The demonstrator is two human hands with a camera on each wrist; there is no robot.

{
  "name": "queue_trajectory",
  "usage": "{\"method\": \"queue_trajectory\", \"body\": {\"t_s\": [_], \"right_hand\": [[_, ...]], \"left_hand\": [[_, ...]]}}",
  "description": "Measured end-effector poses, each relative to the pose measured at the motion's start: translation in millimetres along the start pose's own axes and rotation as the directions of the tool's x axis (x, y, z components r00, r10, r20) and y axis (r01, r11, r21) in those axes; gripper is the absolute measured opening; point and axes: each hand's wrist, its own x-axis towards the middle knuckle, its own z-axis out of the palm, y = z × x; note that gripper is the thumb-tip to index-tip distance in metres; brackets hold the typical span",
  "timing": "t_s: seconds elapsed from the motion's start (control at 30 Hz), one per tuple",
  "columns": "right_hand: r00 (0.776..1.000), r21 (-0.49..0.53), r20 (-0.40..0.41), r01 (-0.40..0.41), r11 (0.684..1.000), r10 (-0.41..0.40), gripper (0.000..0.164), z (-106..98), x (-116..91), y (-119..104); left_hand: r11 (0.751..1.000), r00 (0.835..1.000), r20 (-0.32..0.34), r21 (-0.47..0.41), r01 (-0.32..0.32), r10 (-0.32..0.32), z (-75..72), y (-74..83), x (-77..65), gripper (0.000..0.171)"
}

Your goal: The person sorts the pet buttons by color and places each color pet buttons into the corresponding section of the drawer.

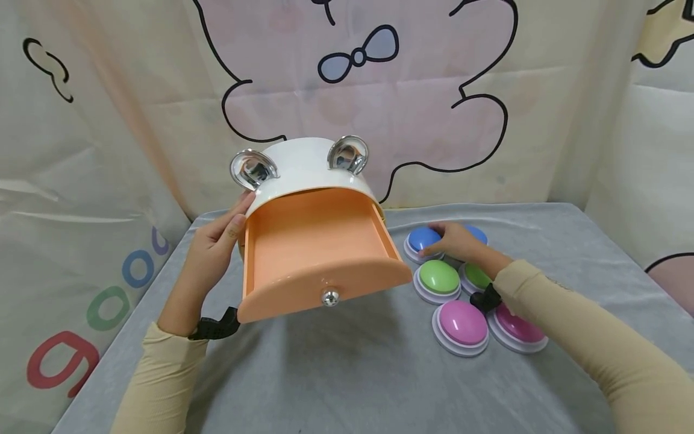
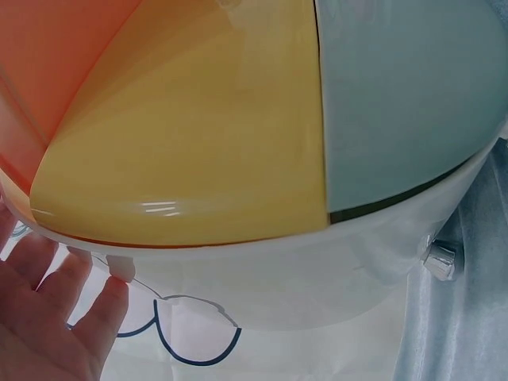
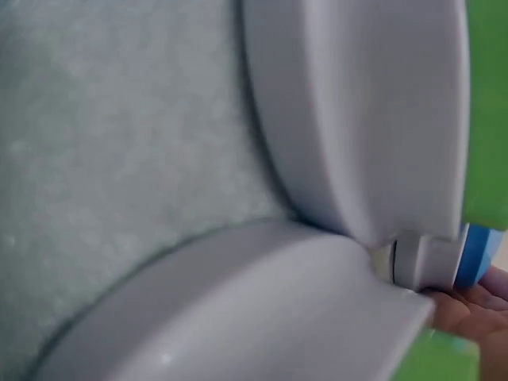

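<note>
A white rounded box (image 1: 303, 155) with two silver ear-shaped pieces (image 1: 348, 155) has its orange drawer (image 1: 320, 241) pulled out, showing a bare inside. My left hand (image 1: 208, 253) grips the box's left side, and the box is tilted with a shadow on the cloth below. In the left wrist view, yellow (image 2: 190, 127) and teal (image 2: 405, 103) panels show beside the white shell (image 2: 262, 278). To the right, my right hand (image 1: 458, 242) holds the back-left blue push button (image 1: 423, 237) between thumb and fingers.
Beside the held button is a second blue button (image 1: 477, 234), partly behind the hand. Nearer are two green buttons (image 1: 439, 276) and two pink buttons (image 1: 463, 322), close together on the grey cloth (image 1: 347, 374). Printed curtains (image 1: 412, 120) stand behind and at the sides.
</note>
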Motion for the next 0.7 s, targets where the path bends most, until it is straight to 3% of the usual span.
{"method": "queue_trajectory", "body": {"t_s": [0.2, 0.4, 0.7], "right_hand": [[0.999, -0.033, 0.027, -0.022, 0.999, 0.023, 0.100, 2, 1, -4], [0.999, -0.025, 0.005, -0.049, 0.998, 0.050, 0.097, 2, 0, -8], [0.992, 0.045, -0.119, -0.025, 0.999, 0.030, 0.094, -21, -8, -31]], "left_hand": [[1.000, 1.000, -0.001, 0.004, 0.000, 0.000, -1.3, -0.8, -1.3, 0.041], [1.000, 1.000, -0.003, 0.006, 0.000, 0.000, -0.2, -1.4, -1.2, 0.040], [0.999, 1.000, -0.002, -0.044, -0.027, 0.027, 0.0, -1.9, -1.0, 0.040]]}}
